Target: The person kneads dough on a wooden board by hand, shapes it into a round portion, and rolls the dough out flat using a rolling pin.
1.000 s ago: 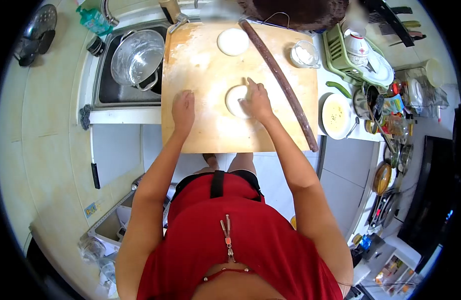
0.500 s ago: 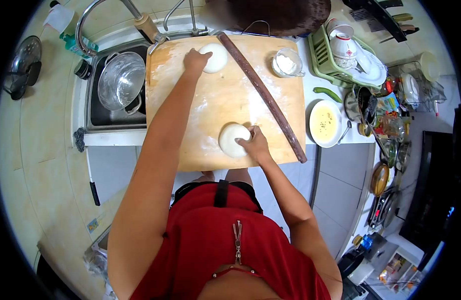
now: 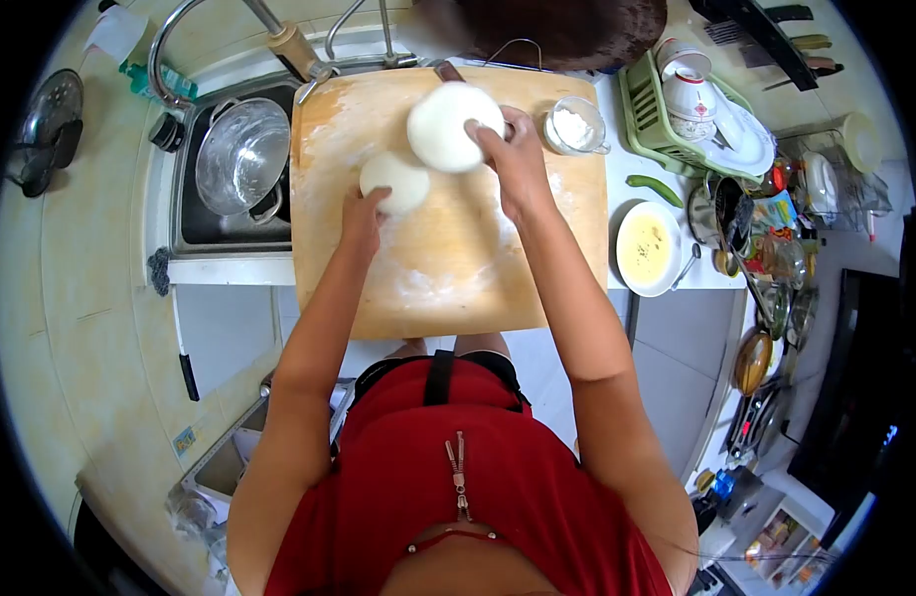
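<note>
My left hand (image 3: 365, 217) grips the near left side of one round white dough piece (image 3: 394, 183), on or just over the floured wooden board (image 3: 418, 293). A second round dough piece (image 3: 455, 127) is in my right hand (image 3: 511, 159), with the thumb on top and fingers round its right edge. It looks larger and seems raised off the board, close beside the first. Only the far end of the dark rolling pin (image 3: 448, 72) shows; the dough and my right arm hide the rest.
A glass cup of white powder (image 3: 574, 126) stands at the board's far right. Beyond that side are a bowl of yellow liquid (image 3: 648, 248), a green chili (image 3: 654, 191) and a green dish rack (image 3: 649, 114). The sink holds a metal pot (image 3: 241, 157) on the left.
My right hand has carried its dough from the near edge to the far side. The other dough and my left hand have come nearer. The rolling pin, fully in view before, is mostly hidden.
</note>
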Tool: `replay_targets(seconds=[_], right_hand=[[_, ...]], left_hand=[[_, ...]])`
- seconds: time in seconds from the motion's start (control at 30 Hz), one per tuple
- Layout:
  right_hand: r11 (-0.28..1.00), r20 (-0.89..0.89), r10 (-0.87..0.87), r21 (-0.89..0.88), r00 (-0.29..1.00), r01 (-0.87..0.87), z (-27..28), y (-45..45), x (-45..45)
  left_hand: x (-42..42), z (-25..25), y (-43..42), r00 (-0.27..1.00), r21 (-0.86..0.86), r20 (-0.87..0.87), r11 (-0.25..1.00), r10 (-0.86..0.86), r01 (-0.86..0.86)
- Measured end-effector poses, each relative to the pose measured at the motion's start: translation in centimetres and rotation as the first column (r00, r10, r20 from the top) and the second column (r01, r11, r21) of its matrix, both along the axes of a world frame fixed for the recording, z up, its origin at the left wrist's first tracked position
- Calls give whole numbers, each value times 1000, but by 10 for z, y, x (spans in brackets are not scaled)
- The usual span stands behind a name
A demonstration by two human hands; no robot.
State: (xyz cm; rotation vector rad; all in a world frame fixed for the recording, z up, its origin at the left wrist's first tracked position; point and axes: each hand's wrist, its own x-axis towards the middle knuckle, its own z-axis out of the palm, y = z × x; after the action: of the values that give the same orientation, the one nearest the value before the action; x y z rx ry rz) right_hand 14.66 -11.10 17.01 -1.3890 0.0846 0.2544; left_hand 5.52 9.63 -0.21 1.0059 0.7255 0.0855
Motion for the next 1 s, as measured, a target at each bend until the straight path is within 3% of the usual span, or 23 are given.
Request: replay_targets(seconds=[0.07, 0.17, 0.27, 0.37, 0.47, 0.57, 0.67, 0.7, 0.77, 0.8, 0.9, 0.97, 1.0], right_hand=[[997, -59, 53, -47, 997, -56, -34, 8, 18], [888, -3, 35, -458, 999, -32, -127, -17, 24], [466, 353, 271, -862, 896, 199, -138, -59, -23], [165, 422, 372, -907, 827, 388, -124, -79, -55], [39, 332, 327, -940, 885, 338, -140, -102, -56], [24, 229, 311, -972, 922, 233, -153, -118, -48], [123, 325, 309, -946, 894, 301, -152, -123, -54], [159, 346, 296, -937, 890, 312, -146, -123, -59], [193, 373, 264, -924, 890, 330, -135, -122, -73], [212, 388, 249, -916, 887, 341, -127, -120, -81], [409, 494, 303, -840, 815, 357, -100, -111, -122], [508, 508, 358, -810, 783, 293, -97, -101, -153], [491, 480, 395, -831, 783, 262, -101, -96, -168]], left_hand=[[-36, -15, 6, 994, 27, -92, 998, -62, 65], [-77, 13, -8, 988, 5, -107, 993, -115, 116], [-96, 33, -16, 989, -32, -127, 996, -81, 78], [-95, 42, -22, 965, 170, -122, 953, -232, 251], [-86, 46, -31, 960, 153, 42, 951, -277, 268], [-82, 10, -49, 944, 12, 28, 944, -330, 330], [-90, 4, -67, 931, 195, -38, 911, -363, 363], [-92, 3, -63, 912, 333, -103, 850, -397, 408], [-97, 2, -48, 874, 573, -240, 665, -423, 480], [-102, 30, -42, 894, 793, -255, 448, -368, 411], [-117, 29, -13, 977, 887, -191, 410, -94, 213], [-114, 41, 3, 996, 995, 50, 89, -77, -43], [-110, 50, 9, 980, 981, 171, -76, -97, -179]])
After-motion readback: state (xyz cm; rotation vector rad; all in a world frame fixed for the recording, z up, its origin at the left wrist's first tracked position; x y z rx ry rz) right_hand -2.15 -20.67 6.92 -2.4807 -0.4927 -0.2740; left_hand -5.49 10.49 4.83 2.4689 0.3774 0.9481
